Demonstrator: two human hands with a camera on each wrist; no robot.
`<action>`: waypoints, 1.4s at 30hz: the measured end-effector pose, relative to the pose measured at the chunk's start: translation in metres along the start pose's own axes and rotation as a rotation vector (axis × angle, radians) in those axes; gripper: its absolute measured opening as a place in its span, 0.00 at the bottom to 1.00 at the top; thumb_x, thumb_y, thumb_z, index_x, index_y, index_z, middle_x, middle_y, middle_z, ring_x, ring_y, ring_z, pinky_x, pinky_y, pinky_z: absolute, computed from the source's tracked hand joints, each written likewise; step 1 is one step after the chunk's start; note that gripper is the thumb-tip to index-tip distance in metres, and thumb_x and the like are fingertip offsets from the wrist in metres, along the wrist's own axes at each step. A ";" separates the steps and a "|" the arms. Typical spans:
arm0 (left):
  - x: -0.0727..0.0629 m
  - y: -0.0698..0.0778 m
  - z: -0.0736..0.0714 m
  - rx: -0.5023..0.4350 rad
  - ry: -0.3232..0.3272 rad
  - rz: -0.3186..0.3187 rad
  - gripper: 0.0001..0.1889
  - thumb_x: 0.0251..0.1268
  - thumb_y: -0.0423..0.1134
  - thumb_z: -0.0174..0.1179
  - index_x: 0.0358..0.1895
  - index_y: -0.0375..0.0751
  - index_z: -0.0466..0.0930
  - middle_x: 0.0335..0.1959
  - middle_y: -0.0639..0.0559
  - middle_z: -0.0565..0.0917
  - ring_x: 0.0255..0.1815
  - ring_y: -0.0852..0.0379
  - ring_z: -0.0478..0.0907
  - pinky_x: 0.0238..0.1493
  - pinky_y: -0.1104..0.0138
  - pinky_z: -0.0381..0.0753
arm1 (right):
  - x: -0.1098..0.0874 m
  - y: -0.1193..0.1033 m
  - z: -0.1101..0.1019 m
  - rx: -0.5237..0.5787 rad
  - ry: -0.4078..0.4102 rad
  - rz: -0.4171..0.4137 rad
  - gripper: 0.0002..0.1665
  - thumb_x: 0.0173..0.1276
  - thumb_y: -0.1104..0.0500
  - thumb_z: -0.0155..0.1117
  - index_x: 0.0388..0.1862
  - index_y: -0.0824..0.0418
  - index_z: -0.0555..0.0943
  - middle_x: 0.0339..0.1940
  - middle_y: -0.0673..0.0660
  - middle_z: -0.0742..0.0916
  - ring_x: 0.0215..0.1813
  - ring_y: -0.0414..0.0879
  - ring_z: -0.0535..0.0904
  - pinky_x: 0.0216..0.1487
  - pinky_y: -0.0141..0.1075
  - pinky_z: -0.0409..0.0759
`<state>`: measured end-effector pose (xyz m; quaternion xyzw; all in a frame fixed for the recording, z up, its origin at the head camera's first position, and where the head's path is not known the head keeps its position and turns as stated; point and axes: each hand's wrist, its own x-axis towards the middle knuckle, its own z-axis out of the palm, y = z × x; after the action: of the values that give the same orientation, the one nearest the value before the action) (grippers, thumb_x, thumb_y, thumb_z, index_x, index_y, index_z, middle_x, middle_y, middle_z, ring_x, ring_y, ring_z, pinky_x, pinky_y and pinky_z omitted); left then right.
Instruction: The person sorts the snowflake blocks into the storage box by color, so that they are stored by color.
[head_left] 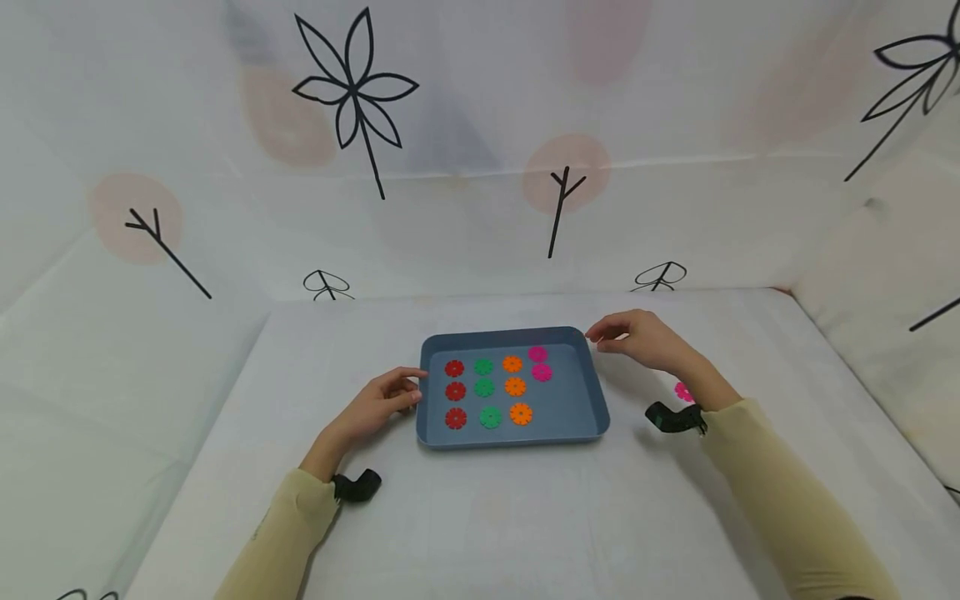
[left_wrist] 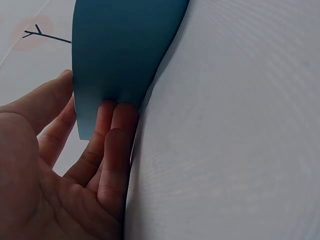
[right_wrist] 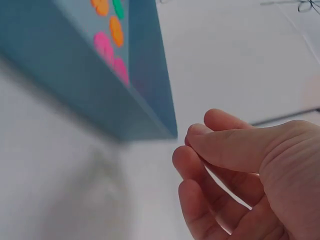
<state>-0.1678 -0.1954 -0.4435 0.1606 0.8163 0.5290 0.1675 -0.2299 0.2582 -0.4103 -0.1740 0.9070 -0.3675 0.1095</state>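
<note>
A blue-grey tray (head_left: 570, 408) lies on the white table, with flower-shaped discs in columns: red (head_left: 455, 391), green (head_left: 484, 387), orange (head_left: 515, 387) and two pink ones (head_left: 542, 372). My left hand (head_left: 378, 406) is at the tray's left side. In the left wrist view its fingertips (left_wrist: 125, 112) rest against the outer wall, the thumb up by the rim. My right hand (head_left: 643, 340) hovers just off the far right corner, fingers loosely bent. The right wrist view shows thumb and index tips close together, with no disc visible between them.
Another pink disc (head_left: 683, 392) lies on the table right of the tray, partly hidden by the right wrist. White cloth walls (head_left: 465, 233) with plant drawings stand behind and beside the table. Each wrist carries a black camera mount (head_left: 358, 486).
</note>
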 end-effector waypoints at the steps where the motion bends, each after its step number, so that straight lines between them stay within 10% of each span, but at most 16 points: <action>1: 0.000 0.000 0.000 0.001 0.001 0.002 0.21 0.74 0.36 0.58 0.66 0.32 0.72 0.44 0.44 0.80 0.44 0.43 0.77 0.42 0.62 0.75 | -0.004 0.003 -0.002 -0.005 0.005 0.008 0.15 0.70 0.64 0.64 0.55 0.63 0.84 0.49 0.59 0.87 0.52 0.52 0.79 0.54 0.49 0.75; 24: 0.007 -0.016 0.000 0.021 0.004 -0.011 0.22 0.74 0.37 0.57 0.67 0.34 0.71 0.46 0.44 0.80 0.45 0.46 0.78 0.46 0.60 0.75 | -0.090 0.068 -0.023 -0.029 0.057 0.175 0.14 0.67 0.59 0.69 0.50 0.62 0.86 0.40 0.55 0.87 0.40 0.47 0.81 0.40 0.33 0.78; 33: 0.011 -0.033 0.000 0.011 0.019 -0.011 0.22 0.74 0.40 0.58 0.67 0.41 0.72 0.46 0.46 0.79 0.45 0.49 0.78 0.45 0.62 0.75 | -0.097 0.078 -0.016 -0.042 0.037 0.164 0.21 0.61 0.64 0.72 0.54 0.65 0.83 0.43 0.57 0.82 0.46 0.53 0.77 0.40 0.32 0.80; 42: 0.007 -0.016 0.001 0.020 0.004 0.002 0.21 0.74 0.36 0.57 0.67 0.33 0.71 0.45 0.44 0.79 0.44 0.45 0.77 0.44 0.61 0.75 | -0.097 0.079 -0.013 -0.122 0.086 0.178 0.23 0.58 0.63 0.76 0.52 0.65 0.83 0.37 0.55 0.80 0.42 0.52 0.74 0.34 0.34 0.76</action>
<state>-0.1753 -0.1974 -0.4592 0.1621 0.8217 0.5213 0.1637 -0.1644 0.3577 -0.4497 -0.0833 0.9434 -0.3077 0.0920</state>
